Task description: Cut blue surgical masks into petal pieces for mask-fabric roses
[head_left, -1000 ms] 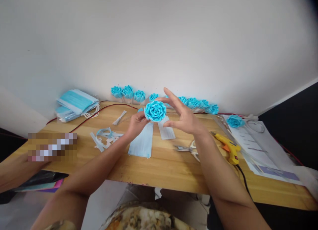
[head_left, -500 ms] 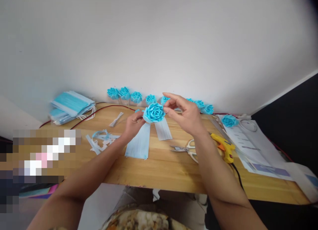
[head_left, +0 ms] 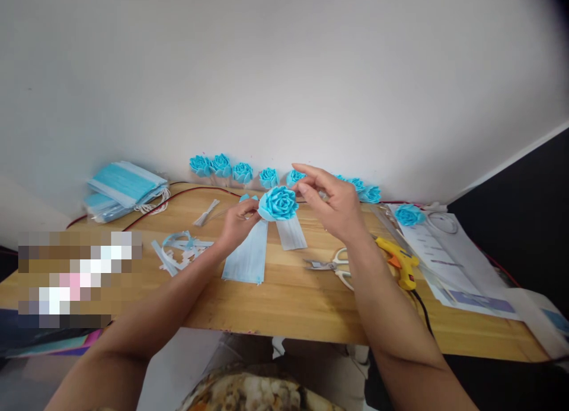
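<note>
A blue handmade flower [head_left: 279,203] with layered petals is held up over the middle of the table. My left hand [head_left: 240,222] has its fingers closed on the flower's underside from the left; the exact grip is hidden behind the bloom. Beside the flower's upper right edge hovers my right hand [head_left: 333,201], index finger stretched out and thumb apart from it, holding nothing visible. Beneath the flower lie a pale blue mask sheet [head_left: 245,254] and a smaller strip [head_left: 292,232].
Several blue flowers [head_left: 242,173] line the wall. Stacked masks [head_left: 127,183], cut scraps [head_left: 180,251] and white ties [head_left: 207,212] are on the left. Scissors [head_left: 331,264], a yellow glue gun [head_left: 402,263], papers [head_left: 457,269] and another flower [head_left: 409,214] are on the right.
The flower has turned and tilted a little in my left hand. My right fingertips, earlier at its edge, have drawn slightly away from the petals.
</note>
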{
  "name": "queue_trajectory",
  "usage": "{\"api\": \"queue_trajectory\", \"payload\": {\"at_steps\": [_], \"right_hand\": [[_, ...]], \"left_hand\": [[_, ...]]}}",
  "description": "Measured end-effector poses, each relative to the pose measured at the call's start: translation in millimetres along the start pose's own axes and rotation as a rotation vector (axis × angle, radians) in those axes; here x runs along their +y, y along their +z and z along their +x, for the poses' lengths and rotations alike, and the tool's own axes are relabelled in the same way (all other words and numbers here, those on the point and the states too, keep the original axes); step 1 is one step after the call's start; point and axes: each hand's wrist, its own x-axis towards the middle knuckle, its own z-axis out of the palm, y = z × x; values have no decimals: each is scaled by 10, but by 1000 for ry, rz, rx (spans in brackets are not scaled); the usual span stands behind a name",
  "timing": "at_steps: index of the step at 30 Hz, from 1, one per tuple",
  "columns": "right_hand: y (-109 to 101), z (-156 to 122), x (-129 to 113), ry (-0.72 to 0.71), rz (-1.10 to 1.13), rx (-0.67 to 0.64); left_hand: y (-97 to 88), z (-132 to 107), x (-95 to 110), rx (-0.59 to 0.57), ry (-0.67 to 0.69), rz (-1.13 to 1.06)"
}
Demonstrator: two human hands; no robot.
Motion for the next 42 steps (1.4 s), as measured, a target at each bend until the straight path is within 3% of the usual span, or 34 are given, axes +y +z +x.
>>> {"api": "queue_trajectory", "payload": {"at_steps": [7, 15, 21, 26, 34, 42], "right_hand": [[37, 22, 9, -46, -9, -19], [30, 12, -31, 31, -4, -3], [34, 18, -29, -29, 32, -43], [40, 19, -31, 11, 10, -44], [59, 7, -56, -39, 15, -88], [-4, -8, -188, -41, 20, 100]], "left_hand": [[0, 17, 41, -53, 51, 47], [-11, 30, 78, -88, 49, 43], [-1, 22, 95, -105, 35, 6], [3, 23, 70, -120, 48, 14], [-21, 14, 17, -162, 70, 28], [-9, 27, 7, -138, 66, 21]]}}
